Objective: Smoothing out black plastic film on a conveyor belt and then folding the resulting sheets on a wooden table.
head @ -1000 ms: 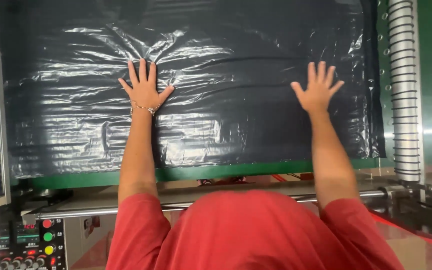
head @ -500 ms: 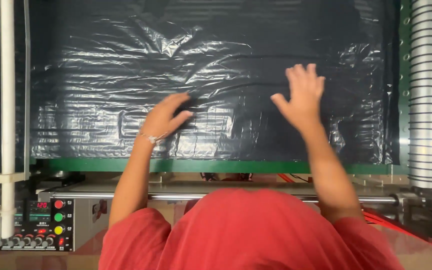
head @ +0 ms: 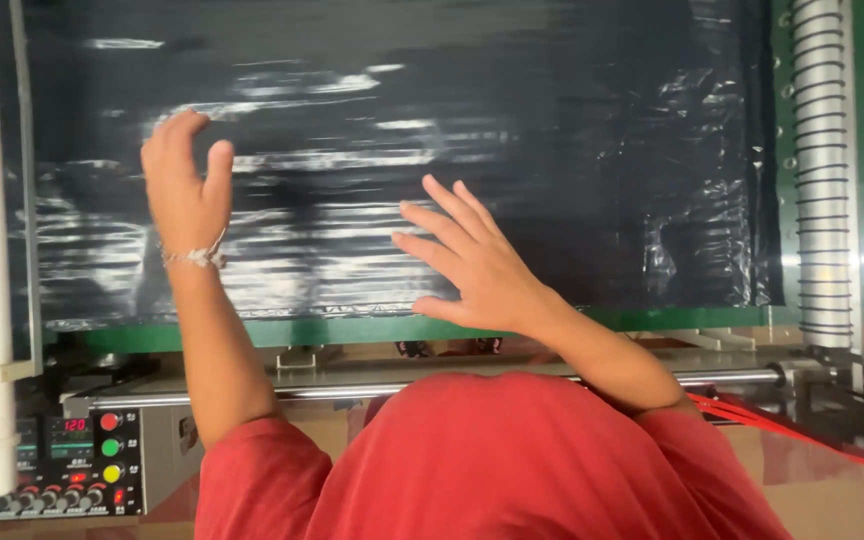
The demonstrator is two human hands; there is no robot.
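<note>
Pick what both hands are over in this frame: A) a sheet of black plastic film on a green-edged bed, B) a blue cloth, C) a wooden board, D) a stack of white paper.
A: the left hand and the right hand are spread open over glossy, wrinkled black plastic film above the green edge.

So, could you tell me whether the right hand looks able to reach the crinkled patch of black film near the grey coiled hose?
Probably yes: the right hand lies open over the black film, nothing between.

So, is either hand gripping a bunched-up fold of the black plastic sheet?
No: the left hand and the right hand both have open, spread fingers over the black plastic sheet, with no fold pinched.
</note>
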